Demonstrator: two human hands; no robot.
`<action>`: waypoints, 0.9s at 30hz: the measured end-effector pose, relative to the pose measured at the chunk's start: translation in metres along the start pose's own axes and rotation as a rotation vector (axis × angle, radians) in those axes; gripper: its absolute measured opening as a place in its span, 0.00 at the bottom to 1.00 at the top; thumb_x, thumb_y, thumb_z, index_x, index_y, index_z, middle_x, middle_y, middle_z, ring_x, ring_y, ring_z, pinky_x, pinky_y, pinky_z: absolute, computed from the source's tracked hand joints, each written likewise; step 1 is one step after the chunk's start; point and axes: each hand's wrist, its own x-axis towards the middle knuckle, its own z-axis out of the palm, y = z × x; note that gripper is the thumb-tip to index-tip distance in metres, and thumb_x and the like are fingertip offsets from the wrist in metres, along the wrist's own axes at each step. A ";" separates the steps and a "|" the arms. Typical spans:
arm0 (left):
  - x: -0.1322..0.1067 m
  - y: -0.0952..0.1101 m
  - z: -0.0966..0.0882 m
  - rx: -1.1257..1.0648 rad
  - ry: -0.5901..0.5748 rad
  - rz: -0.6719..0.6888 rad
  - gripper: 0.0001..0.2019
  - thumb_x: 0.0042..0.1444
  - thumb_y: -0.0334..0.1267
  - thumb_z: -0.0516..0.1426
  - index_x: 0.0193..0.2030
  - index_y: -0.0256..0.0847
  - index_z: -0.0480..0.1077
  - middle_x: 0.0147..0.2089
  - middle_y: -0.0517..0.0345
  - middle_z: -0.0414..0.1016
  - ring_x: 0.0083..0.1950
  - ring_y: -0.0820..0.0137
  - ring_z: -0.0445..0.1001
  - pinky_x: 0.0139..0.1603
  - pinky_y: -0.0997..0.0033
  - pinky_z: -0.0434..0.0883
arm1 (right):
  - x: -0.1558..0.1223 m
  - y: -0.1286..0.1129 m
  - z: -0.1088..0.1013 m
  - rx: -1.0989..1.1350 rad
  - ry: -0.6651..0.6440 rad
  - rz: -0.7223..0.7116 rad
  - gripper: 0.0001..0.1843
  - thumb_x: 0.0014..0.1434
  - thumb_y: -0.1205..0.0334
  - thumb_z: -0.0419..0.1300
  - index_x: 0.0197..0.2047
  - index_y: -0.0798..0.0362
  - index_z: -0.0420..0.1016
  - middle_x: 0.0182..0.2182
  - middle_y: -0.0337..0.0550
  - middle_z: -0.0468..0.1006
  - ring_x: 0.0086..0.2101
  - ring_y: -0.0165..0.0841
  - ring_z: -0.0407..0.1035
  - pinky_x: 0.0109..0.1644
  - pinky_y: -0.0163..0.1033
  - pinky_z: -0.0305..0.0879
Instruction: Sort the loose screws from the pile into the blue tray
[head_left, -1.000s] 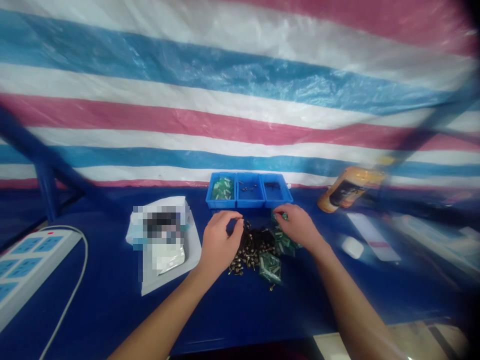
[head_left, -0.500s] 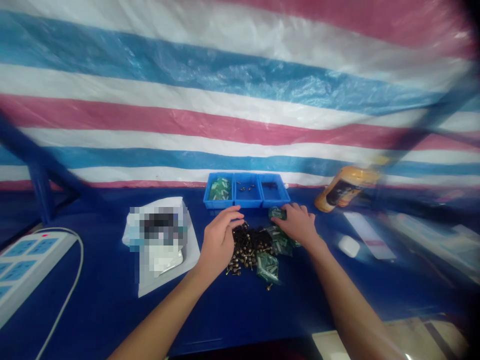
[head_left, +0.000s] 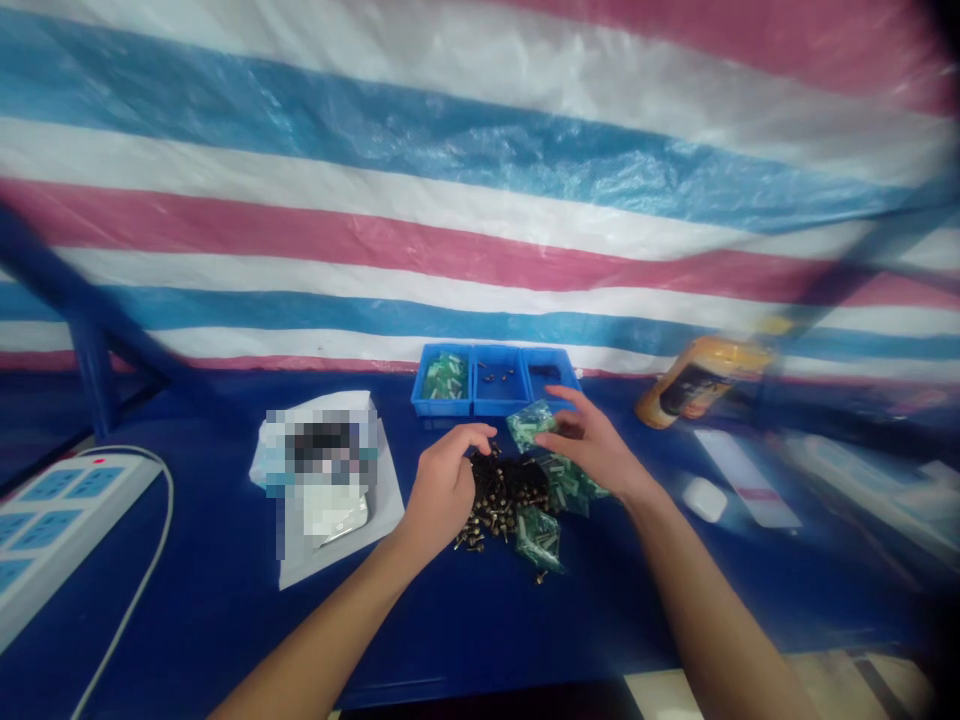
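Right hand (head_left: 594, 452) pinches green packet (head_left: 530, 424) just left of its fingertips, above screw pile (head_left: 504, 492), near blue trays (head_left: 496, 404); left hand (head_left: 442, 487) fingers curl onto pile, hold unclear.

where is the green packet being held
Head view, just right of centre: packet pinched in the right hand, between the screw pile and the blue trays.

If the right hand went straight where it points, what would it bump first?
Probably the middle blue bin, just beyond the small green bag the right hand holds; depth is unclear.
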 end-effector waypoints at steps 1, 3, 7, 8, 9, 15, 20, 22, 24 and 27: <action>0.000 0.002 0.000 0.016 0.019 -0.007 0.19 0.52 0.18 0.44 0.41 0.42 0.69 0.52 0.56 0.76 0.58 0.66 0.72 0.62 0.57 0.67 | -0.001 -0.003 0.006 0.098 -0.030 0.040 0.36 0.50 0.55 0.71 0.61 0.44 0.65 0.27 0.32 0.68 0.28 0.31 0.63 0.33 0.37 0.58; 0.001 0.006 -0.001 0.037 0.061 -0.051 0.16 0.56 0.23 0.48 0.45 0.43 0.70 0.51 0.55 0.77 0.56 0.64 0.74 0.59 0.60 0.69 | -0.004 -0.008 0.018 0.235 -0.095 0.067 0.28 0.48 0.56 0.72 0.53 0.47 0.73 0.29 0.35 0.72 0.30 0.31 0.65 0.36 0.37 0.61; 0.003 0.013 -0.002 -0.045 0.037 -0.138 0.12 0.61 0.39 0.56 0.50 0.41 0.71 0.44 0.55 0.79 0.44 0.66 0.77 0.46 0.68 0.73 | -0.009 -0.009 0.037 0.328 -0.099 0.051 0.14 0.49 0.54 0.72 0.35 0.53 0.79 0.27 0.37 0.75 0.28 0.29 0.65 0.36 0.37 0.63; 0.003 0.013 -0.003 -0.074 0.003 -0.152 0.12 0.61 0.41 0.57 0.48 0.41 0.72 0.41 0.56 0.79 0.40 0.67 0.77 0.42 0.69 0.73 | -0.010 -0.009 0.040 0.333 -0.092 0.050 0.14 0.49 0.54 0.72 0.34 0.53 0.79 0.26 0.37 0.75 0.28 0.29 0.65 0.36 0.37 0.63; 0.004 0.013 -0.003 -0.094 -0.031 -0.170 0.11 0.61 0.43 0.57 0.46 0.40 0.74 0.38 0.57 0.79 0.37 0.68 0.76 0.39 0.71 0.72 | -0.011 -0.009 0.042 0.339 -0.090 0.048 0.14 0.48 0.54 0.72 0.34 0.53 0.79 0.26 0.37 0.75 0.28 0.29 0.65 0.35 0.37 0.63; 0.004 0.010 -0.003 -0.156 -0.081 -0.253 0.14 0.63 0.47 0.56 0.37 0.38 0.75 0.32 0.58 0.76 0.33 0.69 0.73 0.32 0.73 0.68 | -0.013 -0.010 0.045 0.329 -0.118 0.063 0.13 0.52 0.52 0.70 0.35 0.53 0.79 0.28 0.39 0.76 0.29 0.29 0.66 0.36 0.36 0.63; 0.005 0.009 -0.003 -0.151 -0.100 -0.236 0.14 0.63 0.47 0.55 0.36 0.38 0.74 0.31 0.58 0.76 0.33 0.68 0.73 0.33 0.72 0.68 | -0.013 -0.009 0.047 0.295 -0.062 0.072 0.14 0.50 0.50 0.71 0.31 0.53 0.78 0.24 0.37 0.73 0.28 0.30 0.66 0.36 0.37 0.63; 0.005 0.009 -0.003 -0.143 -0.101 -0.238 0.14 0.63 0.47 0.55 0.36 0.38 0.74 0.31 0.58 0.76 0.33 0.69 0.72 0.33 0.72 0.67 | -0.012 -0.008 0.048 0.285 -0.052 0.057 0.14 0.50 0.50 0.70 0.30 0.52 0.78 0.23 0.36 0.73 0.27 0.30 0.65 0.35 0.37 0.62; 0.004 0.009 -0.003 -0.142 -0.098 -0.238 0.14 0.63 0.46 0.55 0.36 0.39 0.74 0.31 0.58 0.75 0.33 0.69 0.72 0.33 0.72 0.67 | -0.012 -0.006 0.050 0.264 -0.041 0.040 0.14 0.51 0.50 0.70 0.30 0.52 0.77 0.23 0.37 0.72 0.27 0.30 0.65 0.35 0.37 0.61; 0.004 0.009 -0.002 -0.133 -0.084 -0.226 0.13 0.63 0.46 0.55 0.36 0.39 0.74 0.31 0.59 0.74 0.32 0.70 0.70 0.32 0.73 0.66 | -0.012 -0.005 0.052 0.231 -0.023 0.022 0.14 0.53 0.50 0.69 0.29 0.52 0.77 0.22 0.37 0.71 0.26 0.30 0.64 0.33 0.36 0.60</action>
